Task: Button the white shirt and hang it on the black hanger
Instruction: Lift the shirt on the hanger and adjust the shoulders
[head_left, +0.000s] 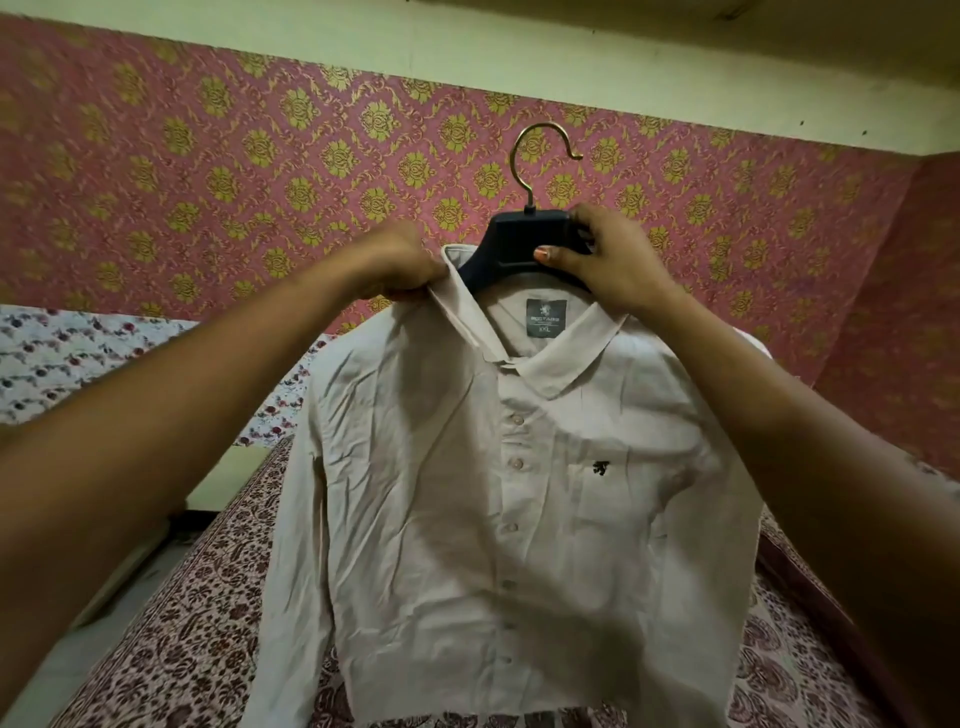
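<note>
The white shirt (447, 493) hangs in the air in front of me, its front buttoned down the placket and a small dark logo on the chest. The black hanger (511, 244) sits inside the collar, its brass hook (540, 156) pointing up. My right hand (608, 254) grips the hanger's neck from the right. My left hand (400, 265) pinches the left side of the collar beside the hanger. The hanger's arms are hidden inside the shirt.
A bed with a maroon floral sheet (197, 623) lies below the shirt. A pillow or bedding with small flowers (78, 353) is at the left. Pink and gold patterned wallpaper (260, 171) covers the wall behind.
</note>
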